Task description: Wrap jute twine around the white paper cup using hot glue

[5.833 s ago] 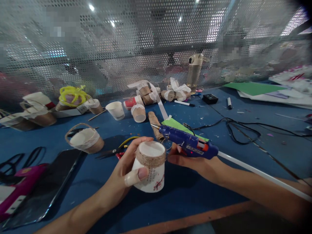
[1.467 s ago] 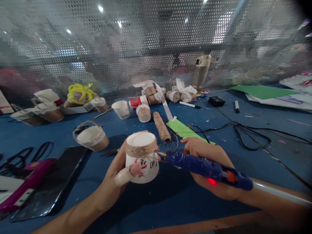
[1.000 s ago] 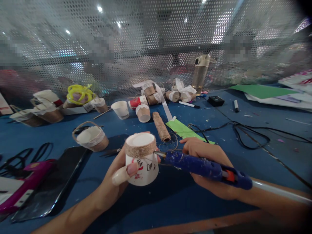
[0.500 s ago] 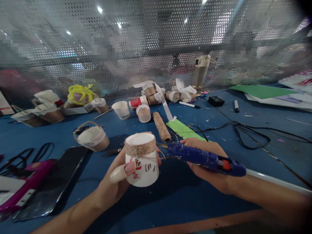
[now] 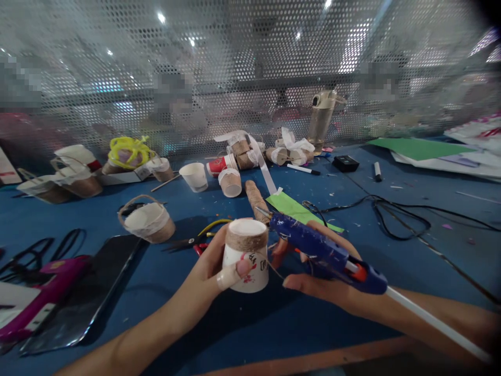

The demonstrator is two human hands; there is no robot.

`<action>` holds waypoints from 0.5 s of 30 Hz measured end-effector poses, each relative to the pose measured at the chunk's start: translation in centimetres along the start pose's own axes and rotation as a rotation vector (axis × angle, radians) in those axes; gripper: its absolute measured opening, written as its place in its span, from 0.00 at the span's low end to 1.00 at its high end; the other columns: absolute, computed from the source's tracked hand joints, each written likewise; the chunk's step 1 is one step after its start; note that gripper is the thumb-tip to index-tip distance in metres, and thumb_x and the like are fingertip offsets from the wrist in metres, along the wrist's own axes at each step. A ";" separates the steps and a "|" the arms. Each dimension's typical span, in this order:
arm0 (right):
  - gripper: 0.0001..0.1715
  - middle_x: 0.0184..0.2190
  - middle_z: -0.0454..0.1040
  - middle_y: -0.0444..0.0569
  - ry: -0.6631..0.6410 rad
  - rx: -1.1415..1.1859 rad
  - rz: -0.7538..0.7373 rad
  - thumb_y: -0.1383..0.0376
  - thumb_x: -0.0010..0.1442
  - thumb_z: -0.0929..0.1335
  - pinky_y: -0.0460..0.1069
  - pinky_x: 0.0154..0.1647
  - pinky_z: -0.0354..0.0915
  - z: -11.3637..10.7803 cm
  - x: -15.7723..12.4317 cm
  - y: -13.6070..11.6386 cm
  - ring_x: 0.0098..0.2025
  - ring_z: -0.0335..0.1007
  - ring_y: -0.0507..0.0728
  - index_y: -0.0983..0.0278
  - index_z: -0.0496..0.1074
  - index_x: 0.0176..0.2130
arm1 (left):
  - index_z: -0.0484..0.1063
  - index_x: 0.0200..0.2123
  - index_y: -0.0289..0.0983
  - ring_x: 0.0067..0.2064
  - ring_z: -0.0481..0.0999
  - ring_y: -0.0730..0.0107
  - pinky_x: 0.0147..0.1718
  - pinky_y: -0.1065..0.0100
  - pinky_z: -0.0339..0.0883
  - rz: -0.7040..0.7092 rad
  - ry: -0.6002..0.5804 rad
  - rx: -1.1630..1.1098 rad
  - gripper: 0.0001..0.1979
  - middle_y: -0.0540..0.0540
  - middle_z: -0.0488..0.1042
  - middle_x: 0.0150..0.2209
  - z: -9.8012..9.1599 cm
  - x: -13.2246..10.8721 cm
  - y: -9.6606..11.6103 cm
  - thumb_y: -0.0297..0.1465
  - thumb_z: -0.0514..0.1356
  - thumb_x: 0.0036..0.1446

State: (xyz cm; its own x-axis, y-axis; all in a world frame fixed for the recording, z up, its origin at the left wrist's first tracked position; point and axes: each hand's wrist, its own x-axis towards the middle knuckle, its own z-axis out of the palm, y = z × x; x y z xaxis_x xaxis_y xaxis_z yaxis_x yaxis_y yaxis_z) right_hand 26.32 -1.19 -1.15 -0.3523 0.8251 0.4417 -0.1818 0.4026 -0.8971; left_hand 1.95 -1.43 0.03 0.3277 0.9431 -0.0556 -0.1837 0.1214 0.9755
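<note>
My left hand (image 5: 215, 266) is wrapped round a white paper cup (image 5: 250, 271) with printed characters; a bandage-like band circles its thumb. Brown twine (image 5: 247, 241) winds round the cup near its upper end. In my right hand (image 5: 329, 287) is a blue hot glue gun (image 5: 317, 245), a white glue stick (image 5: 434, 318) jutting from its back. Its metal nozzle points up and left, just past the cup's upper right edge. A loose strand of twine runs from the cup toward my right fingers. Behind the cup lies a roll of twine (image 5: 256, 201), partly covered.
Scissors (image 5: 191, 242) lie left of the cup, near a small twine-wrapped basket (image 5: 151, 222). A phone (image 5: 84, 292) and a magenta tool (image 5: 43, 297) are at left. Green paper (image 5: 301, 209), a black cable (image 5: 391, 214) and a bottle (image 5: 323, 117) sit beyond my right hand.
The cup has moved right and turned slightly in my left hand. The glue gun has tilted, nozzle higher, and my right fingers have come nearer the cup. The scissors' handles now show.
</note>
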 end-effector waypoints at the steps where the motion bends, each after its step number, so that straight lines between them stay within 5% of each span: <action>1: 0.27 0.42 0.84 0.39 0.009 0.011 0.004 0.77 0.51 0.82 0.50 0.49 0.78 0.1 -0.1 0.1 0.44 0.84 0.56 0.52 0.78 0.44 | 0.80 0.56 0.51 0.59 0.79 0.51 0.53 0.64 0.71 0.003 0.013 0.001 0.22 0.49 0.85 0.56 0.2 0.0 0.0 0.39 0.74 0.58; 9: 0.22 0.38 0.83 0.42 0.014 0.042 0.163 0.74 0.53 0.82 0.47 0.42 0.78 0.4 -0.6 -0.1 0.38 0.82 0.54 0.57 0.79 0.44 | 0.80 0.55 0.49 0.58 0.80 0.54 0.52 0.67 0.72 0.016 0.066 0.017 0.22 0.50 0.85 0.55 0.7 0.3 0.0 0.41 0.75 0.58; 15: 0.15 0.38 0.83 0.41 0.035 -0.079 0.104 0.73 0.59 0.80 0.44 0.40 0.75 0.3 -0.6 -0.4 0.36 0.81 0.50 0.58 0.78 0.42 | 0.81 0.54 0.50 0.56 0.80 0.59 0.48 0.73 0.72 0.028 0.072 0.021 0.20 0.51 0.85 0.53 0.3 0.4 -0.4 0.40 0.74 0.60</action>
State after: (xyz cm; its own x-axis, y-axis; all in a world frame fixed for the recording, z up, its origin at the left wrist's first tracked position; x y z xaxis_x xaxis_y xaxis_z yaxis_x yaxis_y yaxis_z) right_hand 26.36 -1.96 -1.07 -0.3333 0.8766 0.3472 -0.0729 0.3432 -0.9364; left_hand 2.42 -1.17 -0.28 0.2549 0.9660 -0.0428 -0.1718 0.0888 0.9811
